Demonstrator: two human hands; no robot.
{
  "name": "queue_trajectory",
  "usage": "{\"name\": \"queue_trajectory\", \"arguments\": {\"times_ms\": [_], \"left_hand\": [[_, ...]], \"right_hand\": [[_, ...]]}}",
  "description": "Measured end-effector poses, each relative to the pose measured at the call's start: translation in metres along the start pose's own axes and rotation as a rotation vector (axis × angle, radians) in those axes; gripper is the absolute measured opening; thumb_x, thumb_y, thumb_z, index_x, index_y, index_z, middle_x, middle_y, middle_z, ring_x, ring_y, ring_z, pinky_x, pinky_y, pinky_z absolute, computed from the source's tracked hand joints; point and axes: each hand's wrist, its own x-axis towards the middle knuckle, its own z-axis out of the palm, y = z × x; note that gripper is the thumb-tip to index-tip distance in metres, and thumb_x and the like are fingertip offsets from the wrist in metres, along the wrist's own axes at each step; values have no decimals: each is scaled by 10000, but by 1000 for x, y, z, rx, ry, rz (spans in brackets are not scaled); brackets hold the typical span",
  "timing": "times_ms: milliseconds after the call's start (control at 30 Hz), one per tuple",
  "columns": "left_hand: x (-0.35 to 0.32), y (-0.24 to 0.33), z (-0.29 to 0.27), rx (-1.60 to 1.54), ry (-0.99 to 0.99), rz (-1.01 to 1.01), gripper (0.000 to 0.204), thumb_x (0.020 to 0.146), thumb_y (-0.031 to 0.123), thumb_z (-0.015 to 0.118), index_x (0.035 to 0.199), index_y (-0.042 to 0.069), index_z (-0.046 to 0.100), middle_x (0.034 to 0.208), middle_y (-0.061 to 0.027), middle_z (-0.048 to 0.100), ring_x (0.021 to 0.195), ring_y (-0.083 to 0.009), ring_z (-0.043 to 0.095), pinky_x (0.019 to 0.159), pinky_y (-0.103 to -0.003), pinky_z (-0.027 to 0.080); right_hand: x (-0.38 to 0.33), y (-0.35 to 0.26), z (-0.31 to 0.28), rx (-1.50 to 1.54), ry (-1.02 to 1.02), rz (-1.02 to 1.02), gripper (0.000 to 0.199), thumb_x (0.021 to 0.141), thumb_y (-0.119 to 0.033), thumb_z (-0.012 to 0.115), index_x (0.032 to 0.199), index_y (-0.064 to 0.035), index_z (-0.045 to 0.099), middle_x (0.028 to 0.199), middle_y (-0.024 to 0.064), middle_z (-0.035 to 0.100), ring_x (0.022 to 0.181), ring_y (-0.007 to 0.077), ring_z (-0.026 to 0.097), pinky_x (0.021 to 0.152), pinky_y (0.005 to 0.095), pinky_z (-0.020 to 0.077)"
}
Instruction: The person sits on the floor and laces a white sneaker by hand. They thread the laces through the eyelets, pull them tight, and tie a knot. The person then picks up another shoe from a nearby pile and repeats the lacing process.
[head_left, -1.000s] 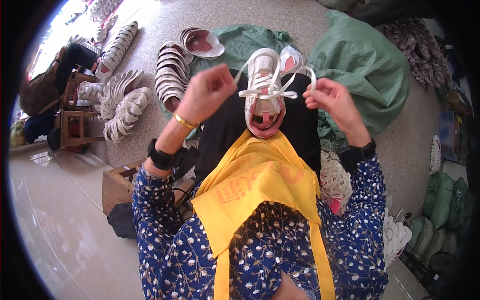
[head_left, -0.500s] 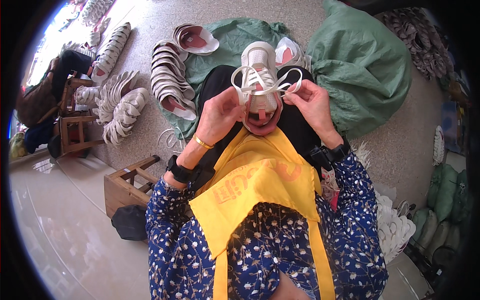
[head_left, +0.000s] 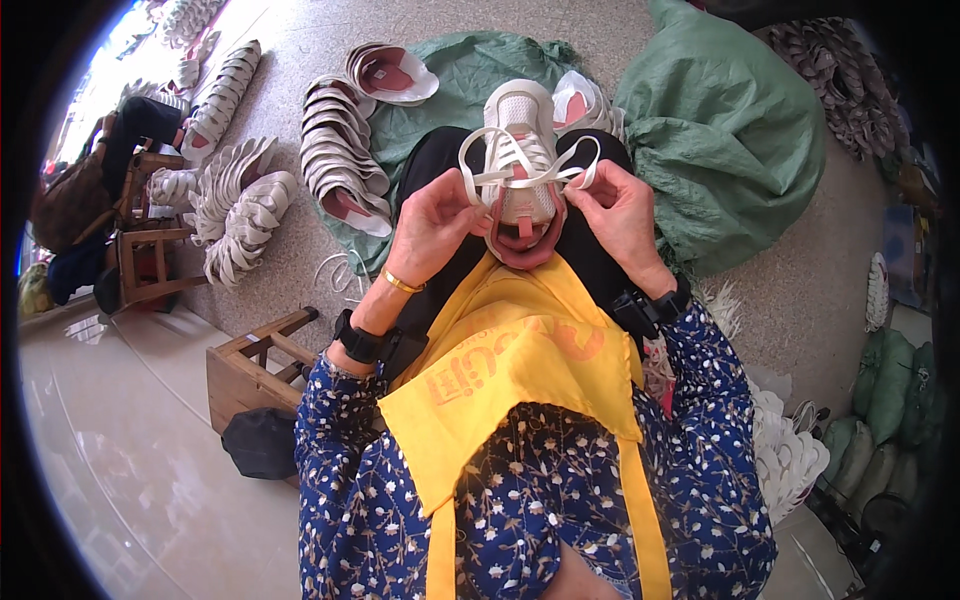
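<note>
A white sneaker upper (head_left: pixel 522 110) with a pink lining rests between my knees, its toe pointing away from me. White shoelaces (head_left: pixel 512 155) cross its front and form a bow with a loop out to each side. My left hand (head_left: pixel 432 225) pinches the lace at the left of the bow, by the shoe's collar. On the other side my right hand (head_left: pixel 618 212) pinches the lace between thumb and forefinger. Both hands are level with the tongue. A yellow apron (head_left: pixel 510 370) covers my lap just behind the shoe's heel.
Nested white shoe uppers (head_left: pixel 335 150) lie on a green sheet (head_left: pixel 460 70) ahead. A bulging green sack (head_left: pixel 720 140) stands at the right. To the left are a wooden stool (head_left: pixel 255 370) and more stacked uppers (head_left: pixel 250 225). White pieces (head_left: pixel 785 450) lie at the lower right.
Both hands keep their pinch on the laces and have shifted only slightly. The bow looks almost the same, and the shoe sits in nearly the same place.
</note>
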Motion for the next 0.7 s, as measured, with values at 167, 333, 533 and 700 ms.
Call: {"name": "queue_trajectory", "arguments": {"times_ms": [167, 333, 533, 700], "left_hand": [[-1, -1, -1, -25, -2, 1, 76, 972, -13, 664, 988, -8, 589, 923, -53, 703, 853, -112, 709, 772, -247, 592], [0, -4, 0, -70, 36, 17, 74, 979, -8, 658, 996, -11, 587, 939, -59, 698, 881, -117, 711, 793, -254, 601], [5, -12, 1, -141, 120, 96, 90, 983, -20, 642, 950, -4, 559, 974, -70, 687, 912, -135, 715, 820, -269, 613], [8, -19, 4, -63, 165, 83, 109, 969, -38, 649, 923, -9, 554, 983, -75, 685, 929, -145, 714, 839, -280, 620]], "right_hand": [[3, -22, 1, -330, -54, -150, 82, 898, 6, 741, 880, -10, 663, 824, 18, 733, 755, 65, 687, 695, 247, 560], [14, -11, 0, -244, -174, 29, 83, 898, 7, 739, 885, 1, 658, 831, 26, 732, 759, 69, 685, 682, 237, 552], [14, -5, -4, -28, -213, 148, 63, 916, 5, 725, 946, 3, 669, 929, 52, 741, 832, 93, 700, 766, 248, 597], [11, 2, -1, 14, -146, 110, 77, 878, 7, 747, 923, 16, 685, 843, 52, 742, 769, 87, 699, 713, 248, 573]]}}
